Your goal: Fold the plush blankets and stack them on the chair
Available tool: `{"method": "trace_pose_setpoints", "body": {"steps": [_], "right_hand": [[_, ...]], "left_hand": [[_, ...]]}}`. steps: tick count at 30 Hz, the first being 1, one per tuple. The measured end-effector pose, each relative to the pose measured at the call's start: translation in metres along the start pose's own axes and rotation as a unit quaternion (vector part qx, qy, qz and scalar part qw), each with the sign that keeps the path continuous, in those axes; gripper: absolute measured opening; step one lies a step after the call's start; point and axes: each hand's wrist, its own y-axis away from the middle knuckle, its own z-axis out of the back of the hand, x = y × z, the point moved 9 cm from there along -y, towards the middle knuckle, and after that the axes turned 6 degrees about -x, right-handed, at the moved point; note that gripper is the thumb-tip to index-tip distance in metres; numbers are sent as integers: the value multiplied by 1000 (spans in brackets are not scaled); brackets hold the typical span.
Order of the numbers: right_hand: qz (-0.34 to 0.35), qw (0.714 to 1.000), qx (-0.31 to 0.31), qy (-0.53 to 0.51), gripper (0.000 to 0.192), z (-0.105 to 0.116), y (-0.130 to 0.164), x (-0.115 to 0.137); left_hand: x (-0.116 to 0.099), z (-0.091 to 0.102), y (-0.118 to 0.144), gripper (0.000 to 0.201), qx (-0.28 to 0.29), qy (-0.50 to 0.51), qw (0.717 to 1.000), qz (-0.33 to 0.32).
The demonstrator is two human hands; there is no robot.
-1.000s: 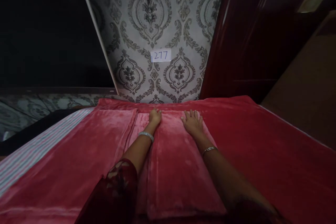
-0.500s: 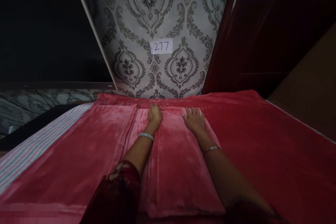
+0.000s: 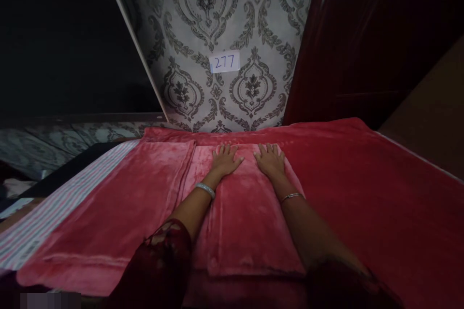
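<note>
A red plush blanket [image 3: 250,222] lies before me with its middle part folded into a long strip. On the far end of that strip rests my left hand [image 3: 225,159], palm down, fingers spread, a pale bangle at its wrist. My right hand [image 3: 270,159] lies flat beside it near the strip's right edge, fingers apart, with a thin metal bangle. Both hands touch the plush surface and neither grips it. Another layer of the blanket spreads out on the left, and a single wide layer extends to the right.
A striped cloth [image 3: 90,186] shows under the blanket at left. Behind stands a patterned wall [image 3: 253,24] bearing a paper label [image 3: 224,62] reading 277. A large dark screen [image 3: 65,43] is at upper left, and a dark red glossy panel [image 3: 348,48] at right.
My left hand has gone from closed fingers on the blanket to spread and flat, a little to the right. My right hand stays flat in nearly the same place. The view has shifted slightly.
</note>
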Motion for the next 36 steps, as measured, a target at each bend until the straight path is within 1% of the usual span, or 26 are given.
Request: {"method": "trace_pose_setpoints", "body": {"steps": [3, 5, 6, 8, 10, 12, 15, 17, 19, 23, 25, 27, 29, 31, 32, 34, 36], "right_hand": [[-1, 1000, 2, 1, 60, 0, 0, 0], [0, 1000, 0, 3, 60, 1, -1, 0], [-1, 1000, -1, 4, 60, 2, -1, 0], [-3, 1000, 1, 4, 60, 2, 0, 0], [-6, 1000, 7, 3, 61, 2, 0, 0], [-6, 1000, 13, 3, 61, 2, 0, 0], [-6, 1000, 18, 5, 61, 2, 0, -1], [-4, 1000, 19, 5, 61, 2, 1, -1], [-4, 1000, 18, -1, 61, 3, 2, -1], [-8, 999, 23, -24, 60, 7, 3, 1], [-18, 999, 32, -39, 60, 17, 2, 2], [-37, 997, 37, -49, 61, 32, 4, 0], [-30, 998, 29, -52, 62, 50, 13, -1], [19, 999, 17, -43, 61, 63, 34, 3], [50, 998, 15, -35, 61, 66, 49, 5], [95, 995, 23, -12, 60, 62, 84, 5], [112, 993, 37, 13, 61, 53, 117, 1]], "left_hand": [[-1, 4, -3, 76, 42, 14, 999, 4], [-4, 11, -1, 75, 70, 17, 997, 12], [-5, 17, 2, 73, 73, 14, 997, 17], [-11, 29, 11, 71, 49, 4, 999, 14], [-19, 38, 24, 70, 9, -6, 1000, -16], [-21, 34, 38, 71, 2, -6, 999, -40], [-12, 16, 53, 72, 20, 11, 999, -30], [-5, 8, 56, 71, 18, 21, 999, -24], [-2, 5, 56, 71, 13, 26, 999, -26], [-1, 8, 50, 71, 16, 38, 999, -25], [-2, 12, 47, 71, 42, 48, 998, -19], [-6, 21, 51, 69, 62, 57, 996, -11], [-15, 35, 64, 69, 50, 57, 997, -11], [-30, 47, 89, 72, 27, 52, 997, -42], [-40, 49, 105, 74, 20, 51, 996, -69], [-56, 45, 141, 80, 22, 55, 990, -128], [-63, 34, 171, 83, 25, 52, 986, -157]]}}
